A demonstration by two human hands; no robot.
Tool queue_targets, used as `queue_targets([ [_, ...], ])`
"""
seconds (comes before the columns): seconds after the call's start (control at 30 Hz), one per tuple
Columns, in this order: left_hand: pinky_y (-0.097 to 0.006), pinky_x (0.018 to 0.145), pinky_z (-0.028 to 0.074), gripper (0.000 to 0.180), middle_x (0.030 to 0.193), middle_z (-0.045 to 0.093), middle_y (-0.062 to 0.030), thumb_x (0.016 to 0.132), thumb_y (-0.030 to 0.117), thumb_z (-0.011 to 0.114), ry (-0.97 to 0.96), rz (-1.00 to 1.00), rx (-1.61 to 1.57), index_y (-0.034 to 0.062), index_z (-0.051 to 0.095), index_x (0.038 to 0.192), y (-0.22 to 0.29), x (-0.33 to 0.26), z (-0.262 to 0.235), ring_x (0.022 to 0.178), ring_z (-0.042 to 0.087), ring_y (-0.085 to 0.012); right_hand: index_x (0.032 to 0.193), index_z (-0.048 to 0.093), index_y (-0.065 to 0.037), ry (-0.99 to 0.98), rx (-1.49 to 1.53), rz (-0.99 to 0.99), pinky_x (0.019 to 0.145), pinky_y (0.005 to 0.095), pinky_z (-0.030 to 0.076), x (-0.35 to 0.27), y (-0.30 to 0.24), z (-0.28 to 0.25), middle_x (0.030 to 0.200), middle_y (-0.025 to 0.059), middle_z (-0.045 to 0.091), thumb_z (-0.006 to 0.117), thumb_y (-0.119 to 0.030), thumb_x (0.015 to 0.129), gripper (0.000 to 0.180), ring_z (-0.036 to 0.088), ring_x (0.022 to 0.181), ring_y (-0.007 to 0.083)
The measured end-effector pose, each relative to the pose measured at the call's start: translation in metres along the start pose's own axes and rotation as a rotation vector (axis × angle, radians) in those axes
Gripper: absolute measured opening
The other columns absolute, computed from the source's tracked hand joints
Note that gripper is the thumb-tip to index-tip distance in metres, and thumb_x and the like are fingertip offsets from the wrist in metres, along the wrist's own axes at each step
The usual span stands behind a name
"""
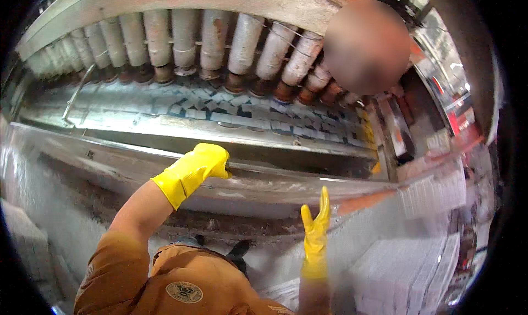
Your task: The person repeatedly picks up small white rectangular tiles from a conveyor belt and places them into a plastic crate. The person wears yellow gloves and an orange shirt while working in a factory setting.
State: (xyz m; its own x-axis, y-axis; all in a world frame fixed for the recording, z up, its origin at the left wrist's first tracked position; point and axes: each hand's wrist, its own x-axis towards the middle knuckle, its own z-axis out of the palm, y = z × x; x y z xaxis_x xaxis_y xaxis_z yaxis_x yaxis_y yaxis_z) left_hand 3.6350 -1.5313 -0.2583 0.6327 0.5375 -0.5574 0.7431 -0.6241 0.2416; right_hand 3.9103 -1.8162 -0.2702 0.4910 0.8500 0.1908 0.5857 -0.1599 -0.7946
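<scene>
My left hand (193,171), in a yellow rubber glove, is closed at the front metal rim (264,175) of a long machine trough. Its fingers curl downward, and whatever lies inside them is hidden. Lower and to the right, my right hand (315,232) wears a matching glove. Its thumb and fingers are spread in the air, holding nothing, nearest the front of the trough. Beyond the rim, many small pale rectangular pieces (225,107) lie scattered on the wet, dark bed of the machine.
A row of upright grey cylinders (214,40) stands over the bed beneath a curved beam (165,1). A bent metal pipe (77,95) rises at the left. Stacks of pale flat slabs (404,274) stand at the lower right, with another slab pile (434,194) behind. A blurred round patch covers the upper right.
</scene>
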Motion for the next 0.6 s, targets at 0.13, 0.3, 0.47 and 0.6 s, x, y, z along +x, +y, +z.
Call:
queue_targets([
  [0.13, -0.043, 0.090, 0.055, 0.068, 0.105, 0.075, -0.0129, 0.072, 0.057, 0.078, 0.073, 0.030, -0.023, 0.0108, 0.072, 0.122, 0.035, 0.027, -0.005, 0.103, 0.070, -0.0339, 0.132, 0.061, 0.001, -0.258, -0.138, -0.465, 0.106, 0.0461, 0.047, 0.139, 0.028, 0.012, 0.128, 0.0221, 0.066, 0.079, -0.039, 0.086, 0.063, 0.062, 0.120, 0.0394],
  [0.3, -0.044, 0.090, 0.056, 0.073, 0.110, 0.075, -0.0128, 0.071, 0.059, 0.079, 0.101, -0.061, 0.006, 0.0110, 0.070, 0.126, 0.049, 0.050, -0.018, 0.104, 0.070, -0.0342, 0.129, 0.067, -0.007, -1.099, -0.413, -0.290, 0.099, 0.0449, 0.051, 0.216, 0.009, 0.054, 0.123, 0.0195, 0.069, 0.075, -0.043, 0.084, 0.058, 0.065, 0.113, 0.0368],
  [0.47, -0.044, 0.086, 0.056, 0.060, 0.105, 0.075, -0.0108, 0.073, 0.056, 0.081, 0.094, -0.155, 0.004, 0.0115, 0.073, 0.112, 0.078, 0.026, -0.037, 0.102, 0.070, -0.0334, 0.123, 0.070, -0.004, -1.356, -0.138, -0.246, 0.093, 0.0421, 0.052, 0.224, -0.017, 0.068, 0.115, 0.0226, 0.072, 0.076, -0.042, 0.084, 0.055, 0.067, 0.109, 0.0373],
  [0.6, -0.047, 0.093, 0.053, 0.076, 0.117, 0.071, -0.0156, 0.069, 0.051, 0.085, 0.221, -0.204, -0.011, 0.0068, 0.064, 0.128, 0.084, -0.024, -0.022, 0.111, 0.067, -0.0356, 0.111, 0.075, -0.003, -1.390, -0.063, -0.083, 0.071, 0.0348, 0.052, 0.195, -0.047, 0.049, 0.082, 0.0108, 0.073, 0.078, -0.040, 0.086, 0.045, 0.065, 0.073, 0.0176],
])
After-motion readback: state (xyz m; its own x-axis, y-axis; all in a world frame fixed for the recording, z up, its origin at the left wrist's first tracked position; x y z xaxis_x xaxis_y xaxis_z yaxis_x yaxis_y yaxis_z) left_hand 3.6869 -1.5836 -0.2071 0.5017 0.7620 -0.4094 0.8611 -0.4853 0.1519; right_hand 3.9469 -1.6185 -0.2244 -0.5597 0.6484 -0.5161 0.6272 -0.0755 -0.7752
